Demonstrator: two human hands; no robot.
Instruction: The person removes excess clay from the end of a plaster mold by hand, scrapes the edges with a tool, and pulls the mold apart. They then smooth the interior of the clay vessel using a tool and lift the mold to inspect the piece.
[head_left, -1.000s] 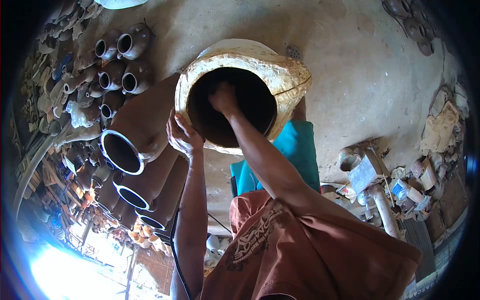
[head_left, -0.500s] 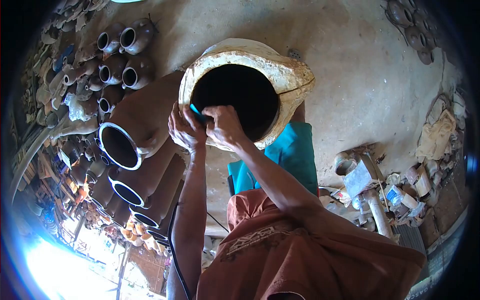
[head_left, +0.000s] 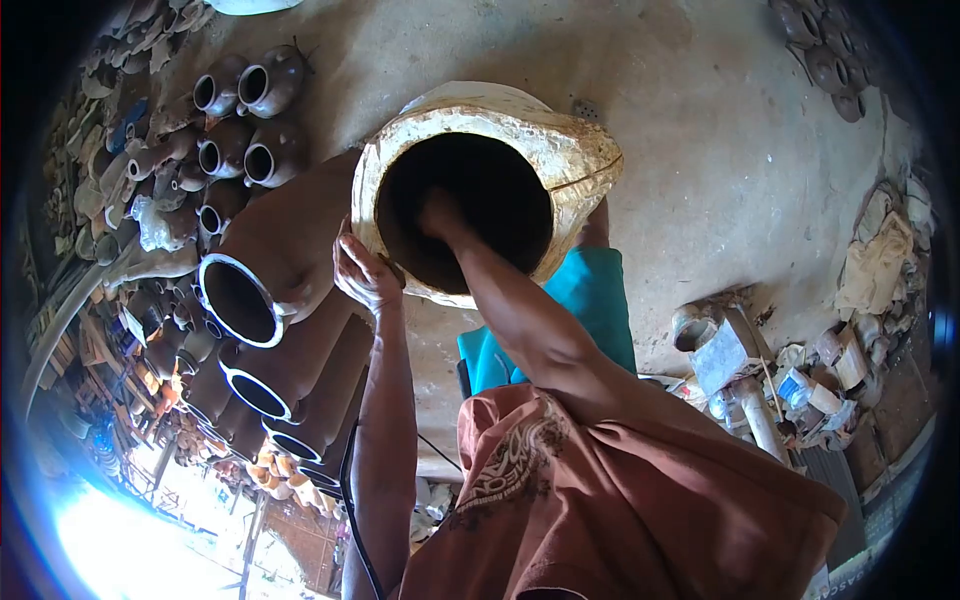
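Note:
A large, off-white plaster mould (head_left: 585,165) with a round dark opening stands upright in front of me, a seam running through its pointed right side. My left hand (head_left: 368,275) grips the mould's near left edge, its fingers bent against the outside. A small dark patch shows by the thumb; what it is I cannot make out. Through the opening reaches my right hand (head_left: 440,215), down in the shadow near the inner left wall. Its fingers are too dark to read, and anything in them is hidden.
Long brown clay vessels (head_left: 300,225) with pale rims lie stacked just left of the mould. Several round dark pots (head_left: 270,85) sit beyond them. At right, a low stand with a grey board (head_left: 722,355) stands amid clutter. More pots (head_left: 830,65) lie far right.
My right hand has moved from the rim down into the opening. The blue piece seen at the rim earlier is out of sight. My left hand has shifted slightly down along the edge.

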